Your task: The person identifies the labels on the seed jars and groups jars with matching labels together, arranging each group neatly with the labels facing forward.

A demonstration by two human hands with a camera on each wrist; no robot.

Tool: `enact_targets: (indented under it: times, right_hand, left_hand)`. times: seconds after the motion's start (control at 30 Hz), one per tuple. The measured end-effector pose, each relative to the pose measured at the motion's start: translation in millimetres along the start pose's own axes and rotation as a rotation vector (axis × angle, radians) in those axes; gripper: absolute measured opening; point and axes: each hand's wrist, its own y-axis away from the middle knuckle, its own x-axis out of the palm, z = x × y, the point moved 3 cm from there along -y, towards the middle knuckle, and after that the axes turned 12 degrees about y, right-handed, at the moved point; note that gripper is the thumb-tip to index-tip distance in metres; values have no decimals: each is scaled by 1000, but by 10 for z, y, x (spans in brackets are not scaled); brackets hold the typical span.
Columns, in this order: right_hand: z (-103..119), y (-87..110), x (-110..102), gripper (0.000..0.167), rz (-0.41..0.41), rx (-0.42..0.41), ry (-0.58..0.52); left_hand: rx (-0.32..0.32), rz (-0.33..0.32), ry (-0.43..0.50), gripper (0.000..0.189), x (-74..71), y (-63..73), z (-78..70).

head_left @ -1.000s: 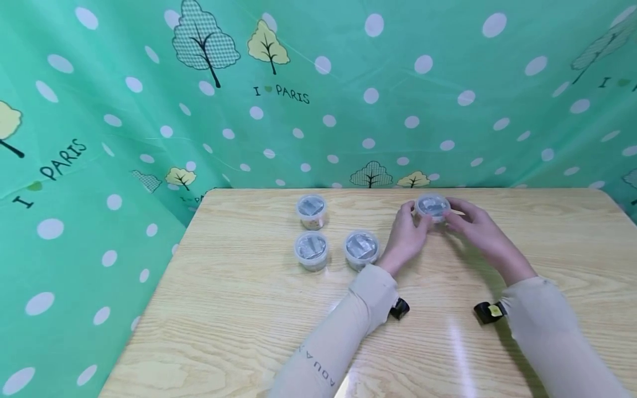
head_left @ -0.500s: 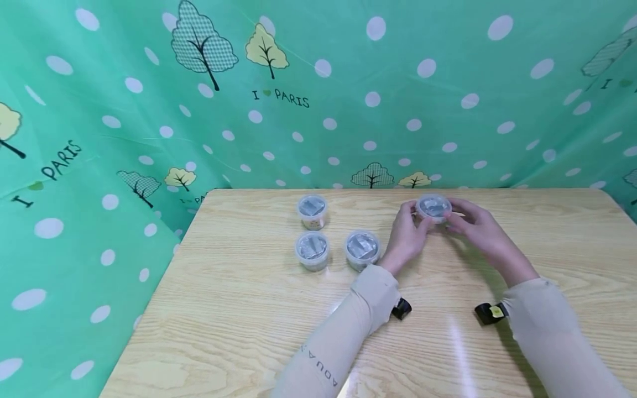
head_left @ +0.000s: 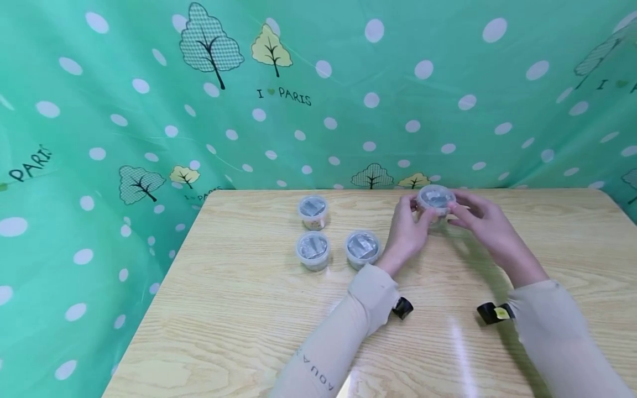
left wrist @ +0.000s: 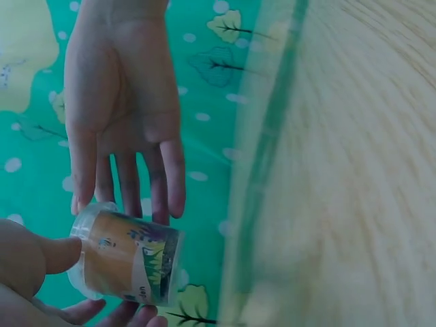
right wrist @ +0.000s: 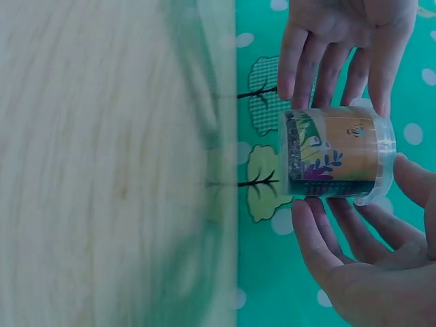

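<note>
Between both hands, a small clear lidded plastic tub (head_left: 436,200) is held near the table's back edge. Grey packaging shows through its lid. Its orange label carries a bee and plants in the right wrist view, where the tub (right wrist: 351,153) appears raised off the tabletop. My left hand (head_left: 408,232) grips its left side, thumb in front; in the left wrist view this hand (left wrist: 41,272) is at lower left. On the other side, my right hand (head_left: 480,224) holds the tub between thumb and fingers, the thumb at the lid. Some fingertips are hidden behind the tub.
Three similar tubs stand left of the hands: a back one (head_left: 313,212), one in front of it (head_left: 312,250), and one beside my left wrist (head_left: 361,250). The wooden table (head_left: 224,309) meets a green dotted curtain (head_left: 298,143) at the back.
The held tub has shifted slightly up and to the right in the head view. My right hand has moved a little with it. The three standing tubs stay put.
</note>
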Motion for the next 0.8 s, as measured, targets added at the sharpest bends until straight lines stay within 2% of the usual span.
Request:
enact_targets:
  times: [0.2,0.3,0.53,0.8]
  right_hand:
    - [123,19,-33,64,-32,8,-19]
    - [198,32,-45,60,-50,-17,-43]
    - [327,99,-30,56,-61,-63,-235]
    - [432,186,-6,53,-85,-96,-288]
  left_hand:
    - [36,-19,55,44,-49,26,-150]
    - [46,-26,98,45,-77,47,-225]
    - [75,-57,139,44,-154,134,-366]
    - [100,-50,155,47,-236,239,-448]
